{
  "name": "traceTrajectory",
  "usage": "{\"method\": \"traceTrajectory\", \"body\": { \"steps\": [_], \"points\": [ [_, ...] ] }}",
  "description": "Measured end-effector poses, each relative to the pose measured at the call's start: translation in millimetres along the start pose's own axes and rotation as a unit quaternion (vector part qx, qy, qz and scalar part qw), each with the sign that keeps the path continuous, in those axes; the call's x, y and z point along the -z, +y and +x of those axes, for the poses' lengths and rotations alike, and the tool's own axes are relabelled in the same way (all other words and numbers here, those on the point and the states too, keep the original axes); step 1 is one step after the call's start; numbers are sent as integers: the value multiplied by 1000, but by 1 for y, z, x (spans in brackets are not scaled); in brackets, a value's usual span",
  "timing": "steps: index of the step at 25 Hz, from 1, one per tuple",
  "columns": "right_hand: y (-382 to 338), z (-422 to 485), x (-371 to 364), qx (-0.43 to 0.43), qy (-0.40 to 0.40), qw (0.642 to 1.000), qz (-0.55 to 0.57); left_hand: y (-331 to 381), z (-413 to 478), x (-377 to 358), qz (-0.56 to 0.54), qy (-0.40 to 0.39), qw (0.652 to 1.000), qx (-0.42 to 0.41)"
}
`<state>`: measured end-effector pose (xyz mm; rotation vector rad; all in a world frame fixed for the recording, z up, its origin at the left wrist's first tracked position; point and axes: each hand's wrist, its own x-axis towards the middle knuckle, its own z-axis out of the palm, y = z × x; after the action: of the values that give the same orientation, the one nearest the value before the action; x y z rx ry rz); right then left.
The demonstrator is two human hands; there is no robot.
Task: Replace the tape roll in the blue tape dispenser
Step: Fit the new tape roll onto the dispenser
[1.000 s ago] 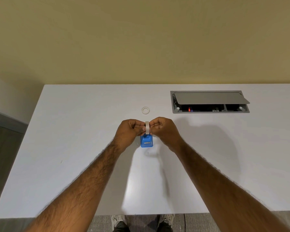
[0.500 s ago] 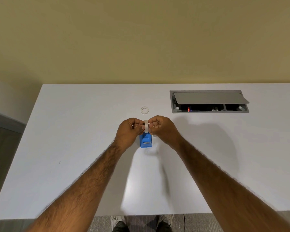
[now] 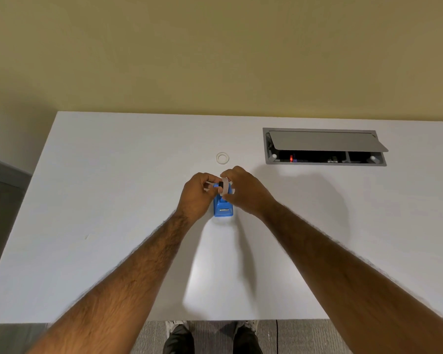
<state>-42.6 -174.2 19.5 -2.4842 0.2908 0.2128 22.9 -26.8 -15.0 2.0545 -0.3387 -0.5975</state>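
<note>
The blue tape dispenser (image 3: pixel 223 208) stands on the white table (image 3: pixel 113 200) between my two hands. Just above its rear half, a white tape roll (image 3: pixel 225 187) is held on edge, with a dark hub (image 3: pixel 220 185) showing at its left face. My right hand (image 3: pixel 247 194) pinches the roll from the right, fingers curled over its top. From the left, the curled fingers of my left hand (image 3: pixel 196 196) meet the roll at the hub side. The back of the dispenser is hidden by the hands.
A small white ring (image 3: pixel 222 158), like a bare tape core, lies flat on the table just beyond my hands. A grey cable box (image 3: pixel 325 146) with its lid propped open is sunk into the table at the back right. My shoes show below the near edge.
The roll and both hands have come down closer over the dispenser's rear. A dark hub now shows at the roll's left side.
</note>
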Motion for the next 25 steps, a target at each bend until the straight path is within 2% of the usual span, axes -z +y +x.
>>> {"method": "traceTrajectory", "body": {
  "steps": [7,16,25],
  "points": [
    [8,5,-17,-9,-12,999,-48,-25,-2,1,29,-8,999,22],
    [14,9,-27,-13,4,998,-67,-25,-2,-12,10,38,999,8],
    [7,5,-14,3,-7,998,-67,-15,3,-16,30,35,999,-20]
  ]
}}
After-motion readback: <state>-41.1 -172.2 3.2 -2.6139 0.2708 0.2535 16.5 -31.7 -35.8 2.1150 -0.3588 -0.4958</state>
